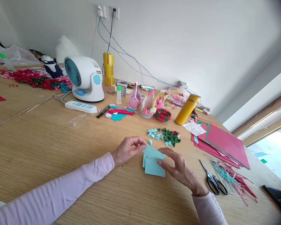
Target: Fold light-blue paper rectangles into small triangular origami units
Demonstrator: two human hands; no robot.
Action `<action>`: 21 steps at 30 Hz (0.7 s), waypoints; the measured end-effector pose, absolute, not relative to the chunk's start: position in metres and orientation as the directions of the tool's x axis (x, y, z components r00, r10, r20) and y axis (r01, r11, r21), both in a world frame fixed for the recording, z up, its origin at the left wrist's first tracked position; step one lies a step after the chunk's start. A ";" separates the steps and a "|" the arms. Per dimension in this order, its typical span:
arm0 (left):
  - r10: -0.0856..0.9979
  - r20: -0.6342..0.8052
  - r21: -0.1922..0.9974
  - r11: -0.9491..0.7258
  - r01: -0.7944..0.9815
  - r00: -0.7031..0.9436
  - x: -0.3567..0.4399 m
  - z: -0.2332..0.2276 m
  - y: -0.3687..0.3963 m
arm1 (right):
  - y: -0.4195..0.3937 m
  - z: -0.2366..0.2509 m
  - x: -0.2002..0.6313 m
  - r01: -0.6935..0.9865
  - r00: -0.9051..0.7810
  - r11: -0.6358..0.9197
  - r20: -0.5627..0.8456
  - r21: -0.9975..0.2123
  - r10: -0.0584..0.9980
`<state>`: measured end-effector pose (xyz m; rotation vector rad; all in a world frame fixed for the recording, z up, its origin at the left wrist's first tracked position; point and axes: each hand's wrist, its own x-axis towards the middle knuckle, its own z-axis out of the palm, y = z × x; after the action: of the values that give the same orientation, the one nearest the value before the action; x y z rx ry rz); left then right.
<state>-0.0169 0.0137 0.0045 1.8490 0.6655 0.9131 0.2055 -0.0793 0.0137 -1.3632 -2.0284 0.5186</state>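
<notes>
L hand (128, 150) pinching light-blue paper (153, 162) edge; R hand (180, 170) fingers flat on it.

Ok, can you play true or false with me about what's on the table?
1. Both hands touch light blue paper. True: the left hand pinches the top sheet's corner, the right hand rests on the stack.
2. The scissors lie left of the left hand. False: they lie right of the right hand.
3. The yellow bottle stands near the red paper sheets. True.
4. The fan is red. False: it is white and blue.
</notes>
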 end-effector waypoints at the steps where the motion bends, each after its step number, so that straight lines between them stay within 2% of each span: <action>1: 0.779 0.285 0.930 -0.365 0.034 0.559 -0.016 0.005 0.013 | -0.079 0.014 0.203 0.670 -0.232 0.371 0.294 -0.643 0.927; 6: 0.792 0.194 0.980 -0.180 -0.083 0.579 -0.012 0.006 0.005 | -0.078 0.014 0.194 0.644 -0.064 0.214 0.227 -0.734 0.972; 11: 0.760 0.154 0.986 -0.162 -0.046 0.631 -0.009 0.004 0.001 | -0.077 0.011 0.191 0.562 -0.076 0.202 0.192 -0.803 0.978; 16: 0.738 0.167 0.983 -0.179 -0.048 0.654 -0.009 0.004 0.000 | -0.075 0.007 0.188 0.385 -0.059 0.147 0.135 -0.911 0.989; 21: 0.724 0.134 0.990 -0.068 -0.123 0.677 -0.008 -0.001 0.001 | -0.076 0.008 0.185 0.066 -0.024 0.103 0.101 -0.992 0.995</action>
<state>-0.0079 0.0007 -0.0007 1.4857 0.5247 0.7507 0.1848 -0.0759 0.0076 -1.1721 -1.3203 1.1153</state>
